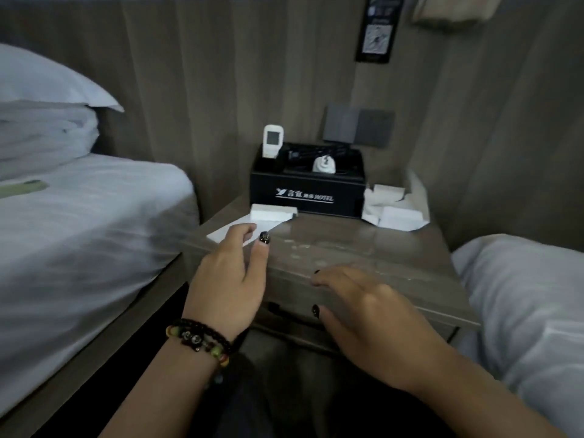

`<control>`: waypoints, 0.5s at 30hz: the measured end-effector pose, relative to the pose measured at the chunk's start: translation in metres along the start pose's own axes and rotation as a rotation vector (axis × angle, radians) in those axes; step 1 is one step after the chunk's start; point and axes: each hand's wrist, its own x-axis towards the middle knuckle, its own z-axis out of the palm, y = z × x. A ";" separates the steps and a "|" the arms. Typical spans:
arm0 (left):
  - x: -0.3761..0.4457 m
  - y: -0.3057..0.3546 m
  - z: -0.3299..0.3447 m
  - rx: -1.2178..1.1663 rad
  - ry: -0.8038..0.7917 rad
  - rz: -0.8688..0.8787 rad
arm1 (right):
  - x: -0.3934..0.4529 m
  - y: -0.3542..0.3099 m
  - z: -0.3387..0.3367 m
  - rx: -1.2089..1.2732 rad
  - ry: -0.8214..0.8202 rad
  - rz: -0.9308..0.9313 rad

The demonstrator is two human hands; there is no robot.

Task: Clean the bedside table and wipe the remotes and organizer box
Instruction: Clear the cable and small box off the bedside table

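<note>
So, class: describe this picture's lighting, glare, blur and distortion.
Head view: dim, bluish light throughout; pale glare patches on the grey wood-grain bedside table top; the white bed sheet at left smears with motion blur; the wood wall panels bow from wide-angle distortion; the black rectangular organizer box logo reads softly.

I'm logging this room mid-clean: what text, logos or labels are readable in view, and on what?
"HOTEL": white print on the front of the black organizer box, after a bird-like logo and Chinese characters too blurred to read.
Dark placard on the wall: it carries print and a picture, all too blurred to read.
White remote standing in the box: it has a screen, with no legible text.
Nothing else readable.
</note>
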 end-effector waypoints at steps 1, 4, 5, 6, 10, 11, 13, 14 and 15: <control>0.007 0.012 0.011 -0.017 -0.015 0.025 | -0.004 0.011 -0.007 -0.024 0.010 0.022; 0.027 0.034 0.046 -0.043 -0.076 0.070 | -0.012 0.042 -0.022 -0.092 0.041 0.082; 0.032 0.038 0.058 -0.043 -0.101 0.077 | -0.013 0.053 -0.026 -0.111 0.033 0.103; 0.036 0.040 0.068 -0.043 -0.127 0.085 | -0.013 0.062 -0.030 -0.126 0.014 0.132; 0.047 0.034 0.094 -0.009 -0.244 0.131 | 0.004 0.109 -0.051 -0.152 0.057 0.253; 0.052 0.030 0.097 -0.015 -0.249 0.131 | 0.015 0.121 -0.058 -0.150 0.090 0.282; 0.062 0.023 0.102 -0.047 -0.223 0.126 | 0.046 0.142 -0.073 -0.138 0.184 0.308; 0.067 0.021 0.105 -0.066 -0.198 0.125 | 0.065 0.150 -0.080 -0.123 0.220 0.336; 0.072 0.018 0.106 -0.081 -0.173 0.128 | 0.087 0.158 -0.084 -0.105 0.238 0.373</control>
